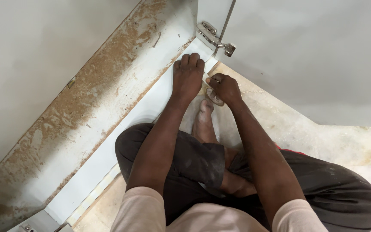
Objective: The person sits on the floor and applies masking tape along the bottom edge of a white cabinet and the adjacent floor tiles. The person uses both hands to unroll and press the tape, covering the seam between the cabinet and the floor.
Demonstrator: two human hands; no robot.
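My left hand [188,77] lies flat, fingers together, pressing on the white front edge strip [151,107] of a cabinet's bottom panel, close to the corner. My right hand [225,87] is just to its right, fingers curled around a small roll of tape [214,96] held against the strip's end near the floor. I sit cross-legged on the floor, and one bare foot [202,118] rests right below both hands.
The cabinet's bottom panel [86,99] is smeared with brown dust. A grey cabinet door [314,56] stands open at the right on a metal hinge [213,38]. Another hinge [26,227] shows at the lower left. The floor [336,141] is pale stone.
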